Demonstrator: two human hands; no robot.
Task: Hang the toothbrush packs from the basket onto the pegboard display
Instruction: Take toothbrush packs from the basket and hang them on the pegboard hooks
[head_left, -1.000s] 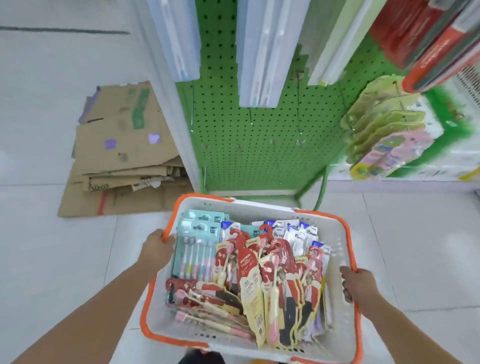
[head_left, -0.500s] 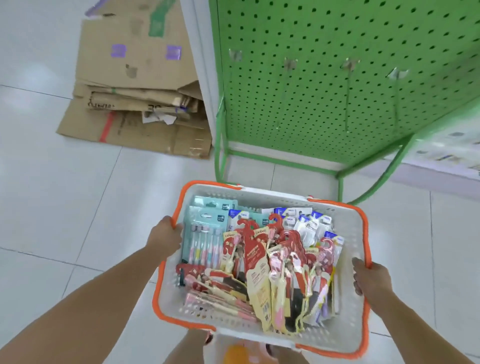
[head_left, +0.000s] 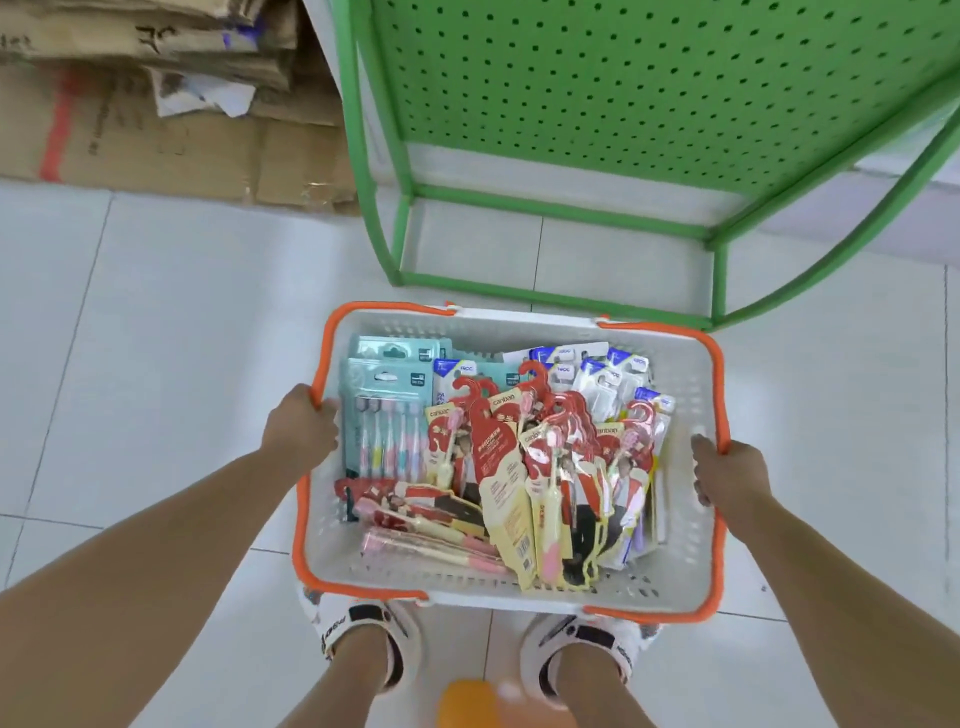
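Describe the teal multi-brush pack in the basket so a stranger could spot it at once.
Find the white basket with orange handles that the left hand and right hand hold in front of the green pegboard. Look in its far left corner. The teal pack there shows a row of pastel brushes side by side, unlike the red-and-yellow single-brush packs beside it.

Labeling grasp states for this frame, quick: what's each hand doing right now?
Left hand: closed, gripping the left orange rim of the basket.
Right hand: closed, gripping the basket's right orange rim.
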